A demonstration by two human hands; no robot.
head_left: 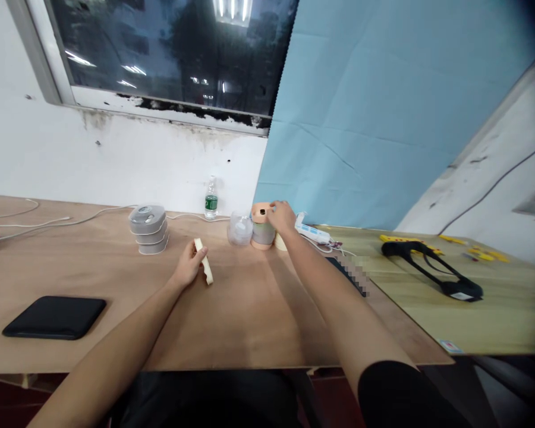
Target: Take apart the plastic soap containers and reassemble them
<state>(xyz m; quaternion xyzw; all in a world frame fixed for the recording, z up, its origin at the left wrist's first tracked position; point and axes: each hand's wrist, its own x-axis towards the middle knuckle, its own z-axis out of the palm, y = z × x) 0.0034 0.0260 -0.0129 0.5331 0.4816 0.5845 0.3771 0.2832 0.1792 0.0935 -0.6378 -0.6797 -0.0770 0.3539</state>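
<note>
Left hand [187, 266] is pinching a cream, wavy-edged strip [207, 271] over the bench [249, 309], around the person's 11 o'clock, thumb covering a bit of it. Right hand [283, 216] is at the top of the peach-topped container [263, 234], roughly 12, but can't tell if it's actually gripping. Something cream [280, 242] is mostly blocked by that arm, and the clear plastic thing [239, 229] at the container's 9 is too blurry to name.
</note>
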